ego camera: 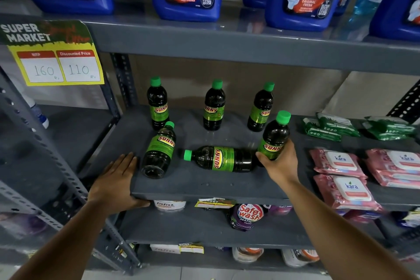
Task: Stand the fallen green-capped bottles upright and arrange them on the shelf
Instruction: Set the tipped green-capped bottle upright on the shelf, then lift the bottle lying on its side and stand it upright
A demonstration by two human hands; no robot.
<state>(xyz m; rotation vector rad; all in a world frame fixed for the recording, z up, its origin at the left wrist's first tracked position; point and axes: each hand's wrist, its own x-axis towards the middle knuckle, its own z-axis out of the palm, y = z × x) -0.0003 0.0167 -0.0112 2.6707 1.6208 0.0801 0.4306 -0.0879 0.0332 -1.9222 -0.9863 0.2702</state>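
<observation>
My right hand (280, 166) wraps the lower body of one green-capped bottle (275, 136), right of centre in the frame. The grip is closed around the label band, low down, so the cap tips up and slightly right while I bring the bottle toward standing. Whether its base touches the shelf (204, 184) I cannot tell; my fingers hide it.

My left hand (116, 183) lies flat on the shelf's front left corner, fingers spread and thumb curled under the edge, holding nothing. I judge it is there to steady me, and it sits just beside the next fallen bottle (159, 152).

That bottle lies at lower left of the group, base toward me, cap pointing back. Another lying bottle (221, 158) stretches sideways at centre, cap to the left, its base just beside my right thumb.

Three upright bottles (213, 107) stand spaced in a row near the back, leaving room in front for a second row. The one in my grip probably belongs at that row's right end, ahead of the rightmost standing bottle. Two remain to lift.
</observation>
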